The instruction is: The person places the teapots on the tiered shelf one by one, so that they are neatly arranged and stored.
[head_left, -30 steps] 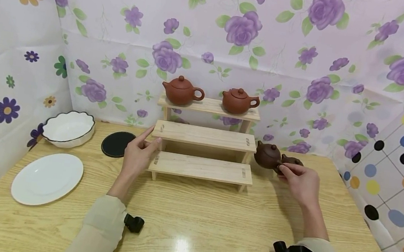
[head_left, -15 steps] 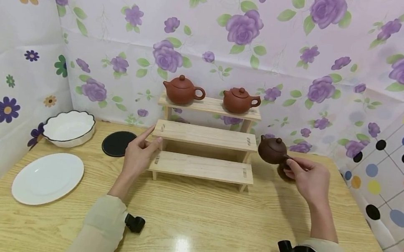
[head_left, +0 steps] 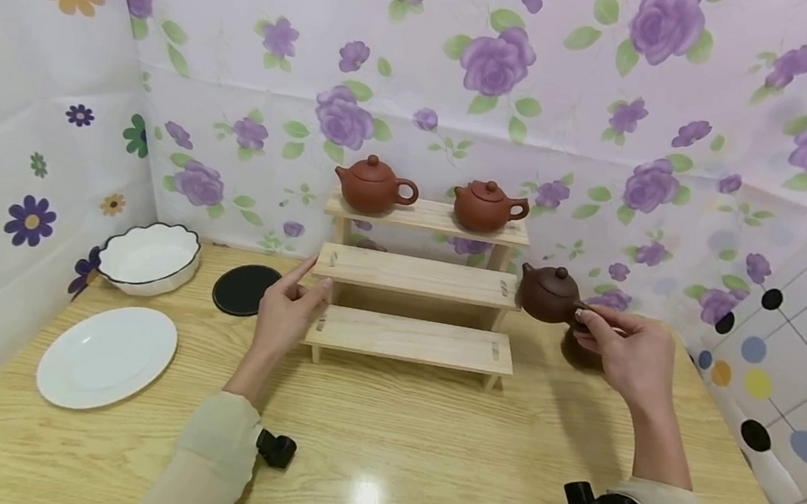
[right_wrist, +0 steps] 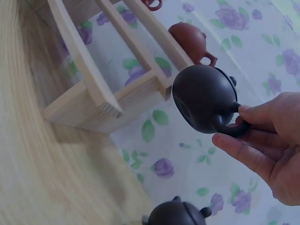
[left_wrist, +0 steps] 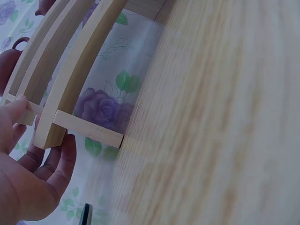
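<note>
A three-tier wooden shelf [head_left: 416, 275] stands on the table, with two reddish-brown teapots [head_left: 370, 185] on its top tier. My left hand [head_left: 286, 309] grips the left end of the shelf; in the left wrist view the thumb and curled fingers [left_wrist: 65, 161] are round its boards. By its handle my right hand [head_left: 633, 356] pinches a dark brown teapot [head_left: 549, 293], lifted off the table beside the shelf's right end. The right wrist view shows this teapot [right_wrist: 204, 98] tilted, its handle between thumb and fingers. A second dark teapot [head_left: 580, 354] sits on the table, partly hidden behind my right hand.
On the left are a white scalloped bowl [head_left: 149, 259] with a dark rim, a white oval plate [head_left: 106, 358] and a round black mat [head_left: 243, 289]. Floral cloth [head_left: 428, 53] hangs close behind the shelf, and a dotted cloth [head_left: 793, 401] bounds the right side.
My right hand has raised the dark teapot off the table and shifted slightly right and up, uncovering part of the second dark teapot. The left hand keeps its grip on the shelf.
</note>
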`<action>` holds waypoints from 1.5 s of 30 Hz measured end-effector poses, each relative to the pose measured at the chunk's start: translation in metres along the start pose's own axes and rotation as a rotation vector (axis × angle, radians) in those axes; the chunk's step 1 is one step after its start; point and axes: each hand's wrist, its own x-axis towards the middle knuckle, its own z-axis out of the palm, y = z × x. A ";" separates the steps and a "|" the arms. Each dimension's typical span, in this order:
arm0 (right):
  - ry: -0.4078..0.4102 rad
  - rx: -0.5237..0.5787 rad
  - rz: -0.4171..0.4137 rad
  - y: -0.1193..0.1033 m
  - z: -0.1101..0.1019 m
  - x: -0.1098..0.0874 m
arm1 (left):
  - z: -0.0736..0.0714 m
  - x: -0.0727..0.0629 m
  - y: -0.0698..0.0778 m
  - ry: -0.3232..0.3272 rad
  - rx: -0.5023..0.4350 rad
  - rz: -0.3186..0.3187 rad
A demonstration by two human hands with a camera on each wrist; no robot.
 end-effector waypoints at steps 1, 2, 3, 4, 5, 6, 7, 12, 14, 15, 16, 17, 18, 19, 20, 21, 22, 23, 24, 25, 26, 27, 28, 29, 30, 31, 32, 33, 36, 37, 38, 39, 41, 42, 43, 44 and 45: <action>-0.002 0.004 -0.004 -0.002 0.000 0.001 | 0.000 0.000 0.000 -0.001 0.000 -0.002; -0.006 0.007 -0.009 -0.004 0.001 0.002 | 0.000 0.000 0.001 -0.002 -0.001 -0.003; -0.009 0.017 -0.014 -0.007 0.001 0.003 | 0.000 0.000 0.001 -0.005 -0.003 -0.004; -0.014 0.026 -0.018 -0.010 0.002 0.004 | 0.000 0.000 0.000 -0.009 -0.005 -0.006; -0.021 0.034 -0.025 -0.013 0.004 0.005 | 0.000 0.000 0.000 -0.013 -0.004 -0.005; -0.028 0.039 -0.031 -0.017 0.005 0.005 | 0.000 0.000 0.000 -0.015 -0.009 -0.005; -0.038 0.045 -0.038 -0.020 0.008 0.006 | 0.000 0.000 0.000 -0.019 -0.014 -0.006; -0.098 0.072 -0.058 -0.037 0.022 0.015 | -0.001 0.000 0.000 -0.012 -0.010 0.004; -0.127 0.093 -0.068 -0.043 0.028 0.018 | -0.001 0.000 0.000 -0.008 -0.006 0.004; -0.142 0.101 -0.073 -0.045 0.031 0.020 | -0.001 0.000 0.000 -0.007 -0.006 0.004; -0.157 0.111 -0.075 -0.047 0.034 0.021 | -0.001 0.000 0.000 -0.006 -0.004 0.004; -0.175 0.129 -0.078 -0.049 0.037 0.023 | -0.001 0.000 0.000 -0.007 -0.006 0.004; -0.194 0.148 -0.080 -0.050 0.040 0.024 | -0.001 0.000 0.000 -0.009 -0.005 0.004; -0.212 0.164 -0.085 -0.051 0.043 0.026 | -0.001 0.000 0.000 -0.010 -0.005 0.005; -0.230 0.180 -0.087 -0.052 0.046 0.027 | -0.001 0.000 0.000 -0.010 -0.005 0.006; -0.248 0.190 -0.088 -0.053 0.049 0.029 | -0.001 0.000 0.000 -0.010 -0.005 0.007; -0.266 0.200 -0.093 -0.054 0.052 0.030 | -0.001 0.000 -0.001 -0.009 -0.005 0.007; -0.283 0.212 -0.098 -0.055 0.056 0.032 | -0.001 0.000 -0.001 -0.007 -0.006 0.008; -0.296 0.218 -0.104 -0.056 0.059 0.034 | -0.001 -0.001 -0.001 -0.006 -0.005 0.008; -0.307 0.222 -0.109 -0.057 0.063 0.035 | -0.001 -0.001 -0.001 -0.004 -0.007 0.008; -0.318 0.228 -0.112 -0.059 0.066 0.037 | -0.001 -0.001 -0.001 -0.003 -0.008 0.007; -0.329 0.235 -0.114 -0.060 0.069 0.038 | -0.001 -0.001 -0.001 -0.002 -0.011 0.005; -0.338 0.247 -0.113 -0.061 0.073 0.040 | -0.001 -0.001 -0.001 -0.003 -0.013 0.003; -0.347 0.256 -0.111 -0.062 0.076 0.041 | -0.001 -0.001 -0.001 -0.004 -0.015 -0.001; -0.357 0.264 -0.108 -0.063 0.080 0.043 | -0.001 -0.001 -0.001 -0.006 -0.018 -0.003; -0.368 0.273 -0.104 -0.064 0.083 0.044 | 0.000 -0.001 -0.001 -0.006 -0.020 -0.005; -0.378 0.282 -0.098 -0.065 0.086 0.045 | 0.000 -0.001 0.000 -0.008 -0.021 -0.007; -0.387 0.286 -0.092 -0.065 0.090 0.046 | 0.000 -0.001 0.000 -0.009 -0.023 -0.007; -0.418 0.293 -0.082 -0.069 0.099 0.048 | 0.001 -0.001 0.000 -0.010 -0.029 -0.008; -0.423 0.293 -0.078 -0.070 0.102 0.049 | 0.000 -0.001 0.000 -0.010 -0.033 -0.010; -0.428 0.291 -0.076 -0.071 0.106 0.050 | 0.000 -0.001 0.000 -0.011 -0.038 -0.011; -0.433 0.293 -0.078 -0.072 0.109 0.051 | 0.000 -0.001 -0.001 -0.010 -0.045 -0.013; -0.438 0.297 -0.076 -0.074 0.117 0.053 | -0.001 -0.001 -0.001 -0.012 -0.053 -0.014; -0.441 0.302 -0.071 -0.075 0.121 0.054 | -0.001 0.000 -0.001 -0.013 -0.056 -0.014; -0.445 0.311 -0.063 -0.076 0.125 0.054 | -0.001 0.000 -0.002 -0.014 -0.057 -0.014; -0.453 0.321 -0.057 -0.078 0.129 0.055 | -0.002 0.000 -0.002 -0.013 -0.057 -0.013; -0.463 0.331 -0.050 -0.079 0.132 0.056 | -0.002 0.001 -0.002 -0.011 -0.056 -0.014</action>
